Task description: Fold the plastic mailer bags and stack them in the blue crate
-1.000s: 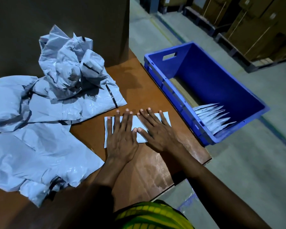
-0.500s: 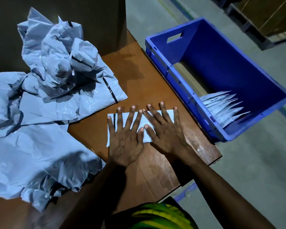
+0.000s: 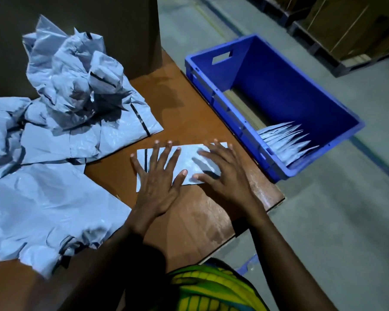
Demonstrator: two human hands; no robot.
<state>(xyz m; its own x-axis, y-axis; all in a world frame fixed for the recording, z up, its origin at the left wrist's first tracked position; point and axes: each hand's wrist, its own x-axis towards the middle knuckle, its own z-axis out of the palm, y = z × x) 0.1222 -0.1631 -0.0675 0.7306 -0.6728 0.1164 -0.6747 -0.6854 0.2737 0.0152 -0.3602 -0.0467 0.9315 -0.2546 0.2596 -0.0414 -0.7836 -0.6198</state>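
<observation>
Brown wooden bench (image 3: 189, 122) in a dim warehouse, with a large cardboard box (image 3: 76, 19) behind it and grey concrete floor (image 3: 323, 221) to the right.

I am looking down at both hands lying flat on one folded mailer bag (image 3: 186, 160), a narrow pale grey strip near the bench's right edge. The left hand (image 3: 157, 182) covers the strip's left half, with its little finger just past the end. The right hand (image 3: 222, 176) covers the right half, its fingertips at the far end. All fingers are straight and spread, pressing down rather than gripping. I judge this is to flatten the fold and squeeze out air, so the slippery plastic does not spring open.

A blue crate (image 3: 213, 86) stands just beside the bench on the right, below bench height, within easy reach for dropping bags in. A row of folded bags (image 3: 288, 142) already leans in its near corner. A heap of crumpled, unfolded bags (image 3: 65, 108) fills the bench's left side, waiting their turn.

Compared with a second ago, the hands have moved apart. They were touching at the middle of the strip, and now a small gap shows between the thumbs, which suggests an outward smoothing stroke. The strip itself lies where it did.
</observation>
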